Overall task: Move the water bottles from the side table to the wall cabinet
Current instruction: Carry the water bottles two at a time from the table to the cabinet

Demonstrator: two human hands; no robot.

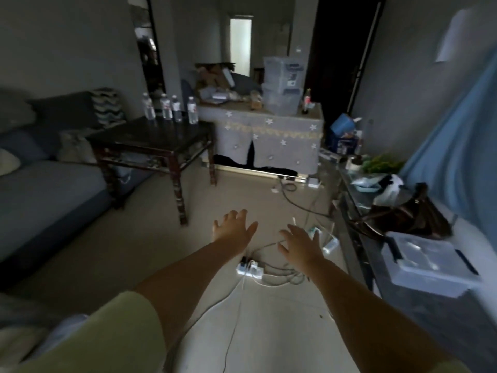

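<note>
Pale green sleeves (129,327) frame the bottom of the view, with both bare forearms reaching forward over a light tiled floor (129,251). That floor runs as an open lane up the middle of the room, bounded on the left by a grey sofa (45,195) and on the right by a low dark shelf unit (357,238) carrying a clear plastic box (427,265) and a brown bag (411,214). A white power strip (250,269) and loose cables (285,275) lie on the floor just under the hands, nearer the shelf unit than the sofa.

The left hand (232,228) is stretched out, palm down, fingers spread and straight, holding nothing and touching nothing. The right hand (301,243) is the same: fingers fanned apart, empty, in the air above the cables.

Well ahead and to the left stands the dark wooden side table (153,138), its near corner leg jutting into the floor lane. Four clear water bottles (172,109) stand upright in a row along its far edge, close together. Just beside the table, further right, a cloth-covered counter (271,135) holds stacked clear bins (282,84) and clutter.
</note>
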